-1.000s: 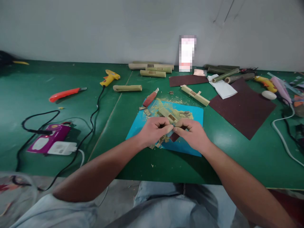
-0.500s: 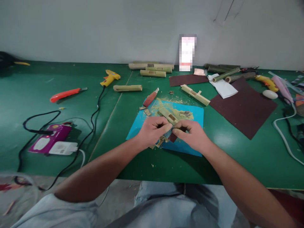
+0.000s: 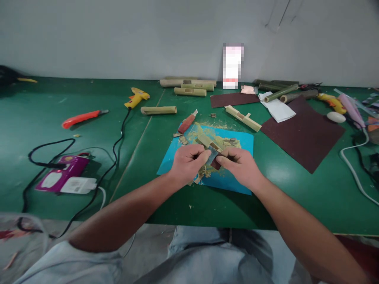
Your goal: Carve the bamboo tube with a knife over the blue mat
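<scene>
My left hand (image 3: 189, 161) and my right hand (image 3: 239, 162) are close together over a blue sheet (image 3: 231, 187). Between them they pinch a small piece of sandpaper (image 3: 212, 155), grey-blue on one face and dark red on the other. Just beyond the fingers lies a pale bamboo tube (image 3: 205, 139) with a rectangular opening, its near end hidden by the sandpaper and hands. Yellowish dust and bamboo chips (image 3: 202, 173) are scattered on the sheet. At its upper left corner rests a knife (image 3: 187, 123) with a red handle.
Cut bamboo tubes (image 3: 190, 92) lie along the wall, another (image 3: 243, 118) to the right. Dark red sandpaper sheets (image 3: 304, 138) are at right. On the left are a yellow glue gun (image 3: 137, 98), a red utility knife (image 3: 81, 118), and a purple power strip (image 3: 71, 167) with cords.
The sandpaper piece has turned in my fingers, so more of its grey-blue face shows. My hands have moved slightly apart. The bamboo tube stays on the sheet.
</scene>
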`<state>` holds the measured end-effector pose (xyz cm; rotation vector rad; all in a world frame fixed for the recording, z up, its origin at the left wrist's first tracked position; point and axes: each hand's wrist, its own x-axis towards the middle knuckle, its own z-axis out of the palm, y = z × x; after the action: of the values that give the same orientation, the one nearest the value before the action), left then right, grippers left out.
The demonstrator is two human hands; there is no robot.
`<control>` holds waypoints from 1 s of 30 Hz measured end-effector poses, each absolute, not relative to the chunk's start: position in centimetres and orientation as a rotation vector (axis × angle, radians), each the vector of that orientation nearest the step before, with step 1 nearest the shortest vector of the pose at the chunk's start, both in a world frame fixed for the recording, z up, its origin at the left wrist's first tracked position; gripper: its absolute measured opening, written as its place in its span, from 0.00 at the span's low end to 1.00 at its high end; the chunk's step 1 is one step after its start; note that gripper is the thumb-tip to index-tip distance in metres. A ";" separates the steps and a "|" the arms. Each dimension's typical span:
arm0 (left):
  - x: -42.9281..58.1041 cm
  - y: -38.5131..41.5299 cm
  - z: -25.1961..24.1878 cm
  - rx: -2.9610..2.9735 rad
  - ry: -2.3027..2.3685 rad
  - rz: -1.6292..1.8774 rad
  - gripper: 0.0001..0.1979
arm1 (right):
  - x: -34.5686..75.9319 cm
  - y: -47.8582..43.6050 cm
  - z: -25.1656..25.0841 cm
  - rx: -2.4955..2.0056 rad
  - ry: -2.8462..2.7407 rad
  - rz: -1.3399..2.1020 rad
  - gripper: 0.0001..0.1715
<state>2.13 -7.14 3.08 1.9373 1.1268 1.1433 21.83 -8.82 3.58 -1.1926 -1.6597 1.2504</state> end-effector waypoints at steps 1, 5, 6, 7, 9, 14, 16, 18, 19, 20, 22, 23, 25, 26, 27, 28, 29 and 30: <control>2.2 -7.1 3.0 1.963 1.152 1.166 0.19 | 21.8 -8.8 3.5 -1.219 -1.651 1.221 0.14; 2.2 -6.5 2.6 2.072 1.154 1.199 0.10 | 21.9 -8.7 3.3 -1.353 -1.627 1.006 0.14; 2.2 -6.4 2.6 2.113 1.153 1.184 0.14 | 21.9 -8.7 3.2 -1.367 -1.634 0.963 0.14; 2.2 -6.3 2.5 2.154 1.158 1.163 0.15 | 21.9 -8.7 3.2 -1.374 -1.645 0.935 0.14; 2.3 -6.2 2.4 2.218 1.155 1.140 0.14 | 21.9 -8.8 3.1 -1.374 -1.660 0.912 0.15; 2.3 -6.5 2.6 2.197 1.131 1.108 0.10 | 21.9 -8.8 3.0 -1.371 -1.650 0.910 0.15; 2.3 -6.8 2.9 2.131 1.140 1.088 0.12 | 22.0 -8.7 3.0 -1.366 -1.653 0.910 0.15; 2.3 -6.9 3.2 2.038 1.165 1.103 0.13 | 22.0 -8.7 2.9 -1.356 -1.657 0.911 0.15; 2.3 -6.9 3.2 1.988 1.187 1.128 0.13 | 22.0 -8.8 2.9 -1.349 -1.657 0.911 0.15; 2.3 -6.9 3.2 1.939 1.208 1.157 0.12 | 22.0 -8.8 2.9 -1.341 -1.658 0.911 0.15; 2.3 -6.7 3.0 1.816 1.242 1.200 0.10 | 22.0 -8.9 2.9 -1.330 -1.656 0.912 0.16; 2.3 -6.6 2.8 1.728 1.250 1.216 0.09 | 22.0 -8.9 2.9 -1.330 -1.656 0.917 0.16; 2.2 -6.2 2.4 1.526 1.237 1.231 0.08 | 22.0 -8.9 2.9 -1.342 -1.657 0.930 0.15; 2.1 -6.1 2.3 1.430 1.217 1.240 0.09 | 22.0 -8.9 2.9 -1.350 -1.657 0.935 0.15; 2.1 -6.0 2.2 1.348 1.187 1.250 0.10 | 22.0 -8.8 2.9 -1.355 -1.654 0.938 0.15; 2.1 -6.0 2.2 1.285 1.150 1.250 0.11 | 22.0 -8.8 2.9 -1.358 -1.650 0.937 0.14; 2.1 -6.0 2.3 1.237 1.108 1.234 0.12 | 22.0 -8.8 2.8 -1.359 -1.644 0.934 0.14; 2.1 -6.0 2.4 1.194 1.068 1.203 0.13 | 22.0 -8.8 2.8 -1.357 -1.638 0.932 0.14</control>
<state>2.15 -6.01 2.39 1.1936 1.0679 1.2031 22.00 -8.76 2.83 -1.3573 -1.6382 0.9316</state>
